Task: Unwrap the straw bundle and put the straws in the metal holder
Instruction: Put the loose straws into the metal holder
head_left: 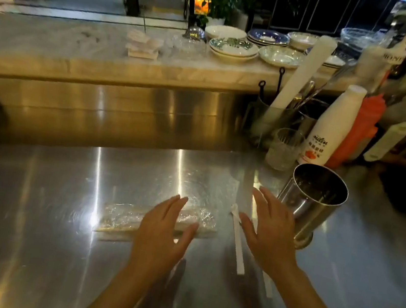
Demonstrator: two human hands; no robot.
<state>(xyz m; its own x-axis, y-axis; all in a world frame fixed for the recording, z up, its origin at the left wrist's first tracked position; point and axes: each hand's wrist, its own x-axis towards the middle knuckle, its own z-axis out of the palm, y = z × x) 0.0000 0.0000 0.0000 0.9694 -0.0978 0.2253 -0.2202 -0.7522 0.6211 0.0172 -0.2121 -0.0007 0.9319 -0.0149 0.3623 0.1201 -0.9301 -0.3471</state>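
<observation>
Open hands [212, 236] over steel counter [37, 220].

A white bottle [331, 127] at the far right of the bench carries a dark script brand, seemingly "milin", above blurred characters. A farther pale bottle [390, 54] shows "MONI", likely Monin.

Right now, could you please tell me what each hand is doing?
Left hand: open, fingers spread over the clear plastic-wrapped straw bundle, gripping nothing.
Right hand: open, empty, beside the shiny metal cylinder holder.
</observation>
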